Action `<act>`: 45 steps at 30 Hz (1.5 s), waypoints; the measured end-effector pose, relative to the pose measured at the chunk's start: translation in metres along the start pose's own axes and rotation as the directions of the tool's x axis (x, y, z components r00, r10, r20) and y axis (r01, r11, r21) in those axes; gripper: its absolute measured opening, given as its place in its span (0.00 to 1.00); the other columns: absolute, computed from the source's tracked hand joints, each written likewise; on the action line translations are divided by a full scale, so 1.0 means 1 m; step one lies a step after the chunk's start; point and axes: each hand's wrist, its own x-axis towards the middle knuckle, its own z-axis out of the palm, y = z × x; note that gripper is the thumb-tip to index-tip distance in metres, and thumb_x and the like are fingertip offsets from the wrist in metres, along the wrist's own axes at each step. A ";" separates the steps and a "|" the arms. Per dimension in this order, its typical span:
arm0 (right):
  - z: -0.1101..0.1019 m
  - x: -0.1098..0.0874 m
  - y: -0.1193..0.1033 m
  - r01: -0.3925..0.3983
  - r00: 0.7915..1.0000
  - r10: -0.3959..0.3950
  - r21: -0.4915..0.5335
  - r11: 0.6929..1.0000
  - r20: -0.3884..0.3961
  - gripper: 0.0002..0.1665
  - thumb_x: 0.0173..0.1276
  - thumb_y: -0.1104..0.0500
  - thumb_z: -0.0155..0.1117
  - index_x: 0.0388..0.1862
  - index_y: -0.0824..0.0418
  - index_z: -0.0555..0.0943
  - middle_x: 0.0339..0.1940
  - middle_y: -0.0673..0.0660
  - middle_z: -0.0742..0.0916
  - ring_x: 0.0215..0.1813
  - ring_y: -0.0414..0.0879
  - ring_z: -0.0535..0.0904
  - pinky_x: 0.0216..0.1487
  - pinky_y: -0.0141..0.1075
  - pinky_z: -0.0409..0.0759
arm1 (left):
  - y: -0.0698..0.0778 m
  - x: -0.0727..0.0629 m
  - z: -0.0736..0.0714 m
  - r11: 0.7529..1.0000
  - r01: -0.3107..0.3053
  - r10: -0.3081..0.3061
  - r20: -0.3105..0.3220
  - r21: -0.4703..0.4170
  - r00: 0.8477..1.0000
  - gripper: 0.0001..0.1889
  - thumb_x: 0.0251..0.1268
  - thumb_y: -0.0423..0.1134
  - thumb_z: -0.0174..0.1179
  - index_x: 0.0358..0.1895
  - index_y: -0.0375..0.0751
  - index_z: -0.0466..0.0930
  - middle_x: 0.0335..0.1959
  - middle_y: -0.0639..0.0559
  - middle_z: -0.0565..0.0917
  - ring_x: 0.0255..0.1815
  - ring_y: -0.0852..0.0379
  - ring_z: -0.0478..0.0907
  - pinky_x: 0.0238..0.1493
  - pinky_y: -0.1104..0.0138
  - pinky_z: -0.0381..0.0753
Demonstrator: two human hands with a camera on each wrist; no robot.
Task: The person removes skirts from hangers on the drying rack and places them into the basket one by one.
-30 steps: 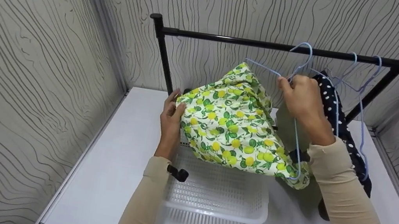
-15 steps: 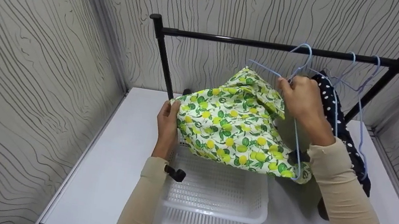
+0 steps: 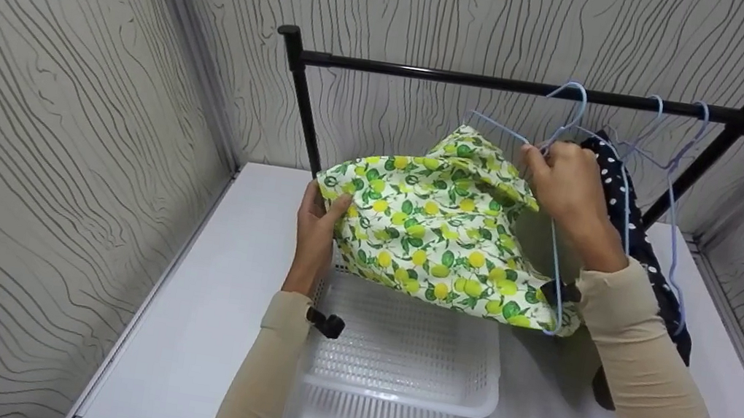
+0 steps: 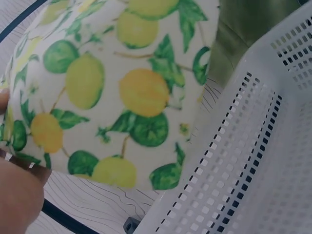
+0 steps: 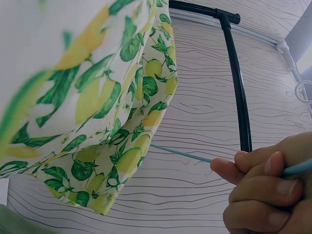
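Observation:
A white garment with a lemon and leaf print [image 3: 427,232] is stretched between both hands in the head view. My left hand [image 3: 314,241] grips its left edge, thumb in front and fingers behind. My right hand [image 3: 571,187] holds a blue wire hanger [image 3: 499,125] just under its hook, which loops over the black rail. One hanger arm points left above the garment's upper corner; the other slopes down to its lower right corner. In the right wrist view, curled fingers [image 5: 263,195] wrap the wire. The left wrist view shows the printed cloth [image 4: 112,97] close up.
A white perforated basket [image 3: 399,397] stands on the white table under the garment. The black rack [image 3: 422,73] spans the back. To the right hang a dark polka-dot garment [image 3: 614,193] and more blue hangers [image 3: 673,217]. Olive cloth [image 3: 537,241] shows behind the right hand.
My left hand has shifted slightly left with the garment's edge, drawing the cloth left and flatter. The garment's upper corner has dropped a little and moved right. My right hand stays almost still on the hanger.

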 end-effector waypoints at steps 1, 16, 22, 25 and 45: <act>-0.001 0.000 0.000 -0.002 1.000 0.002 0.004 1.000 0.003 0.32 0.87 0.48 0.53 0.17 0.56 0.69 0.11 0.48 0.66 0.14 0.40 0.57 0.16 0.32 0.56 | 0.000 0.001 0.000 1.000 0.000 0.000 -0.003 0.011 1.000 0.28 0.79 0.41 0.64 0.76 0.49 0.68 0.68 0.49 0.79 0.67 0.55 0.80 0.64 0.66 0.81; -0.005 -0.002 0.003 -0.059 0.998 0.058 0.017 0.998 0.030 0.31 0.86 0.43 0.53 0.21 0.57 0.73 0.13 0.47 0.68 0.14 0.39 0.60 0.16 0.33 0.59 | 0.014 0.006 0.003 0.999 0.047 -0.047 -0.028 -0.018 0.998 0.34 0.80 0.42 0.63 0.80 0.50 0.56 0.61 0.43 0.86 0.47 0.55 0.89 0.47 0.65 0.89; -0.005 -0.002 0.004 -0.057 0.998 0.057 -0.005 0.998 0.015 0.32 0.87 0.44 0.53 0.20 0.57 0.71 0.12 0.48 0.69 0.15 0.41 0.62 0.17 0.34 0.61 | 0.020 0.007 0.005 0.999 -0.015 0.016 -0.033 0.031 0.999 0.24 0.80 0.41 0.63 0.73 0.45 0.72 0.59 0.47 0.86 0.52 0.56 0.86 0.51 0.66 0.87; -0.004 -0.001 0.005 -0.043 0.999 0.043 -0.019 0.999 0.001 0.31 0.87 0.46 0.53 0.19 0.57 0.69 0.13 0.49 0.68 0.15 0.41 0.62 0.17 0.34 0.60 | 0.024 0.007 0.006 0.999 -0.034 0.036 -0.037 0.035 0.999 0.21 0.80 0.41 0.63 0.70 0.44 0.73 0.59 0.49 0.85 0.54 0.56 0.85 0.53 0.66 0.86; -0.006 -0.001 0.008 -0.051 0.999 0.051 -0.015 0.999 -0.008 0.27 0.86 0.48 0.54 0.24 0.60 0.77 0.15 0.48 0.70 0.18 0.43 0.64 0.18 0.34 0.61 | 0.049 0.011 0.005 0.995 -0.089 0.090 -0.012 0.054 0.996 0.20 0.82 0.42 0.62 0.70 0.45 0.72 0.59 0.48 0.83 0.54 0.55 0.84 0.53 0.66 0.86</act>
